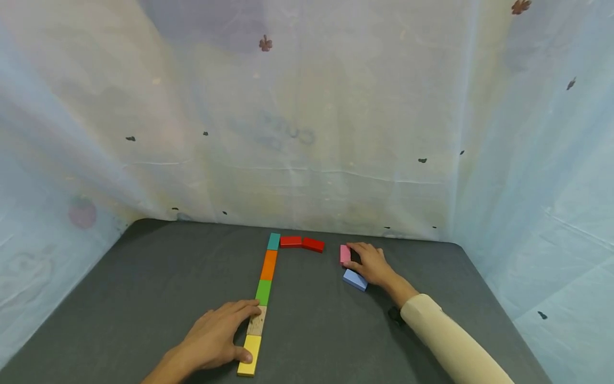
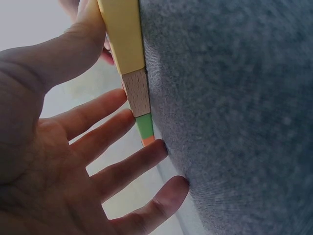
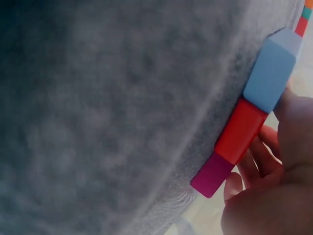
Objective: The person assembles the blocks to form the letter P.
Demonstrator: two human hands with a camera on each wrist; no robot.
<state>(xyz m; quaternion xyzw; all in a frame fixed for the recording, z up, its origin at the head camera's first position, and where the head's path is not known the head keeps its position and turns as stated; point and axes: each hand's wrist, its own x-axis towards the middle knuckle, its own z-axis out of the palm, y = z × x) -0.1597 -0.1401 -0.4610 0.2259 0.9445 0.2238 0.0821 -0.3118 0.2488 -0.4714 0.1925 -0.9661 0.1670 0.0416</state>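
In the head view, my left hand (image 1: 216,333) rests beside a straight row of blocks. Its thumb lies on the yellow block (image 1: 250,355), and its fingertips touch the bare wooden block (image 1: 257,321) near the green block (image 1: 263,292). The left wrist view shows those fingers fairly straight and spread along the row. On the right, my right hand (image 1: 371,263) holds a pink block (image 1: 344,254) between thumb and fingers at its ends. Just in front of that, a light blue block (image 1: 355,279) lies at a slant, close under the hand.
Farther up the row come an orange block (image 1: 268,265) and a teal block (image 1: 274,241). Two red blocks (image 1: 290,242) extend rightward from the teal one, the second slightly angled. A dark grey table (image 1: 158,282) lies under everything, with a pale patterned curtain (image 1: 307,117) behind it.
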